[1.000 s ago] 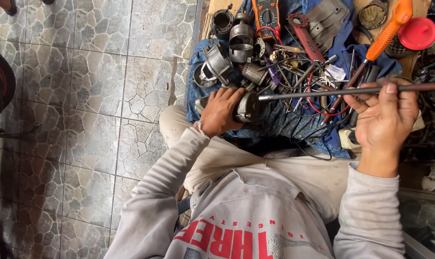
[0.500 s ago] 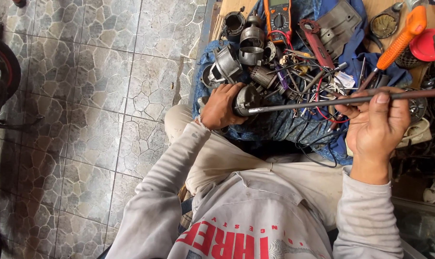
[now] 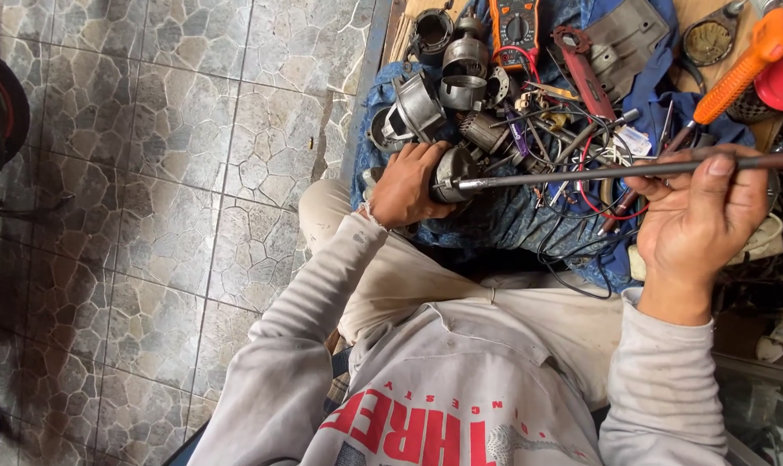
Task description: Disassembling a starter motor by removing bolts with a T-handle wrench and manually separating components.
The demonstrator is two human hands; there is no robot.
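While crowded by metal cylinders (image 3: 443, 73), wires (image 3: 581, 164), orange multimeter (image 3: 514, 26), left hand (image 3: 406, 184) fingers wrapped on round motor part (image 3: 450, 173), right hand (image 3: 698, 224) fingers closed around long rod (image 3: 581, 175).

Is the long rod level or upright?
Level: the rod lies nearly horizontal, right hand at one end, its tip in the round part under the left hand.

A wooden bench (image 3: 718, 19) carries a blue cloth (image 3: 495, 216); metal parts (image 3: 448, 82) lie on it.

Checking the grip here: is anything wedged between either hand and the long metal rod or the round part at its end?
Nothing visible. The right hand grips the long metal rod directly, thumb on top. The left hand cups the round metal part at the rod's tip. Wires and tools lie beneath on the blue cloth.
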